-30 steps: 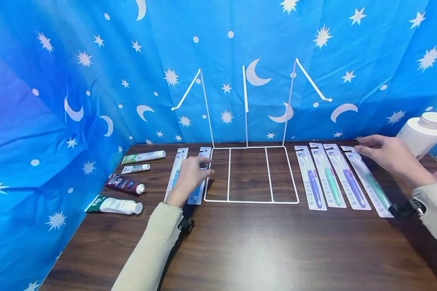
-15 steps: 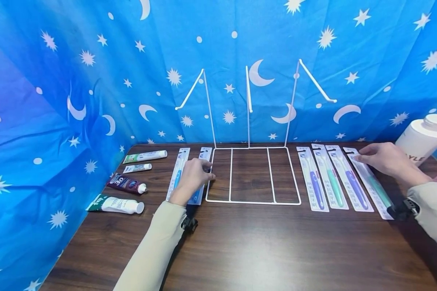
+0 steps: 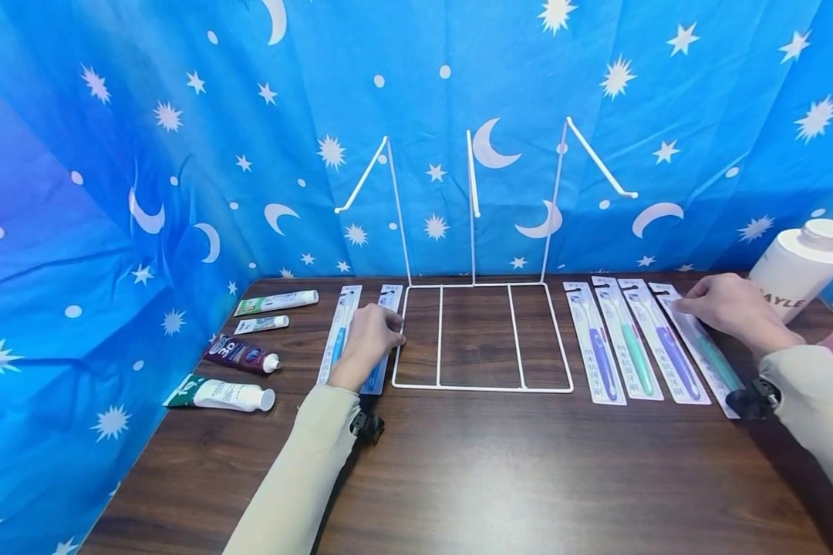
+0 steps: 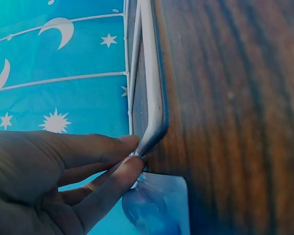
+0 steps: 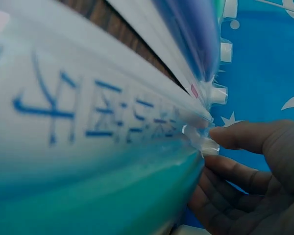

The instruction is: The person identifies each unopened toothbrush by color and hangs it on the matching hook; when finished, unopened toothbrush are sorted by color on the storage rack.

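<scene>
My left hand (image 3: pixel 369 338) is at the left side of the white wire rack (image 3: pixel 482 388). In the left wrist view its thumb and forefinger (image 4: pixel 127 143) pinch the rack's side wire, just past the bent corner. Below the fingertips lies a blue packaged toothbrush (image 4: pixel 159 205); the hand hides part of it in the head view. My right hand (image 3: pixel 729 308) pinches the upper part of the rightmost packaged toothbrush (image 3: pixel 718 366), a green one, by its clear plastic cover. That package lies flat on the table in the head view.
Left of it lie packaged toothbrushes with purple (image 3: pixel 602 362), green (image 3: pixel 636 358) and purple handles (image 3: pixel 678 362). Another blue one (image 3: pixel 338 339) lies by the left hand. Several toothpaste tubes (image 3: pixel 229 393) lie far left. A white bottle (image 3: pixel 801 266) stands behind the right hand.
My right hand has come left and down onto the green toothbrush package and taken hold of it. The left thumb and fingers have closed together at the rack's side wire.
</scene>
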The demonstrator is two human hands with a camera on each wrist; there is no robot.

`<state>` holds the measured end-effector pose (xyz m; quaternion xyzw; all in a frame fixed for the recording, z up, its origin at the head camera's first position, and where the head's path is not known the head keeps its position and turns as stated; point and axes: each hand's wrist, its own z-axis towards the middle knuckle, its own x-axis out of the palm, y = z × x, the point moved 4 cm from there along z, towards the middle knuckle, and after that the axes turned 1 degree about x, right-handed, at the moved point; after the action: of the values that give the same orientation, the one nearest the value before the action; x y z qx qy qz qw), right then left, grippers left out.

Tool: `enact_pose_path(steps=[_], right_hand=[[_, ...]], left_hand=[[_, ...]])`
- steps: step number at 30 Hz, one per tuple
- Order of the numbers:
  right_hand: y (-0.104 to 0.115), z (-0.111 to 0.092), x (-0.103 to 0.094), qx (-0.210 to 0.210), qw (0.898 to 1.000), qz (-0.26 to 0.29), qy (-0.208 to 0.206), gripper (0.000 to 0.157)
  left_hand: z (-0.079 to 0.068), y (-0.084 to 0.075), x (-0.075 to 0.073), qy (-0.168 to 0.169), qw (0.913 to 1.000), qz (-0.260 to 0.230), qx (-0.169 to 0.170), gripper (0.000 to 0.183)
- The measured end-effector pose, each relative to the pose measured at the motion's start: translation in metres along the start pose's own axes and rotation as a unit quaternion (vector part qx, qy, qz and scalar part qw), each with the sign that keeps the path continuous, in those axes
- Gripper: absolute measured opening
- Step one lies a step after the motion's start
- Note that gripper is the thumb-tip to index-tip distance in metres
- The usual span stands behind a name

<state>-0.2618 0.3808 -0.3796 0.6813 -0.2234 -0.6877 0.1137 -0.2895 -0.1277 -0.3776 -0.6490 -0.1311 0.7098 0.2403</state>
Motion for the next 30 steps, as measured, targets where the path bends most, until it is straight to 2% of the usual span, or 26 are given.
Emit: enact_pose_path(steps=[8,14,18,21,30], right_hand=[[-0.001,-0.009,-0.009,-0.001,1.0,0.017,-0.005,0.054],[0.014,-0.012,-0.024,-0.029,0.999,0.038,-0.01,0.069],[0.026,-0.018,-0.034,-0.006,0.997,0.074,-0.015,0.088],[0.038,-0.028,-0.043,0.019,0.994,0.102,-0.029,0.095],[0.097,-0.06,-0.083,-0.05,0.984,0.128,-0.111,0.069]], left_hand=[[0.001,0.001,0.005,0.004,1.0,0.001,-0.002,0.021],[0.002,0.003,0.003,0.004,1.0,-0.001,-0.002,0.02],[0.002,0.002,0.0,0.006,1.0,0.004,0.004,0.019],[0.002,0.002,0.0,0.011,0.9999,0.004,0.005,0.019],[0.003,0.005,0.001,0.007,0.9999,-0.009,-0.004,0.02]])
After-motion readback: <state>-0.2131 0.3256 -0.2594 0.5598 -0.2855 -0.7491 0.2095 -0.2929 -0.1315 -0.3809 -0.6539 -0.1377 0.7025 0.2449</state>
